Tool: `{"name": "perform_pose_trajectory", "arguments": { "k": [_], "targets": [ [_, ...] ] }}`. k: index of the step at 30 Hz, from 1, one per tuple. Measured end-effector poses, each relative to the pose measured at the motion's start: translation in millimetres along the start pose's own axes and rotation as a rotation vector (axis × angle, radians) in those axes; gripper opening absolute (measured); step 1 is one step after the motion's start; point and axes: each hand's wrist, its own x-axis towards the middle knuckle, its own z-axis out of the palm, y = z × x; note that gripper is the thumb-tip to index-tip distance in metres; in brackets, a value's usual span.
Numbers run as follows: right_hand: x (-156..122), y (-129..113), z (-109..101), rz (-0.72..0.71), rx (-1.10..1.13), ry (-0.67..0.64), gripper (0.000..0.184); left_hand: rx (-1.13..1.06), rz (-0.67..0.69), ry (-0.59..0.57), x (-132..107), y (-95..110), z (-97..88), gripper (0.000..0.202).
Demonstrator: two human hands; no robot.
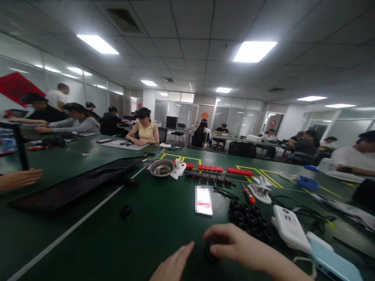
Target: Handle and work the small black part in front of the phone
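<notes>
The right hand (237,245) sits low in the view with its fingers curled down over a small black round part (209,253), pinning it to the green table (152,234). Just beside it, the left hand (173,266) lies flat and open, fingers straight, holding nothing; its fingertips nearly reach the part.

Close to the right of the right hand is a cluster of black rings (249,220). Past them, a white device (290,229) and a pale blue device (334,263) crowd the table's right side among cables. Straight ahead lies a phone (203,200), face up, with a red-handled screwdriver (249,195) to its right.

To the left the tabletop is mostly bare up to a white line (73,228) running diagonally; one stray black piece (126,210) sits there. Beyond the line is a long black tray (76,185), and further back a metal bowl (161,168). At the far left edge, another person's hand (20,178) rests on the table.
</notes>
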Motion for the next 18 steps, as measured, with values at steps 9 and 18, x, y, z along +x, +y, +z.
{"name": "perform_pose_trajectory", "arguments": {
  "k": [9,18],
  "targets": [
    [49.8,43.8,33.3,0.121,0.297,0.407,0.034,-0.68,-0.177,0.34,85.8,35.8,34.8,0.06],
    [53.9,69.0,36.9,0.101,-0.405,0.624,0.021,-0.929,-0.302,0.399,121.8,21.5,42.2,0.05]
  ]
}}
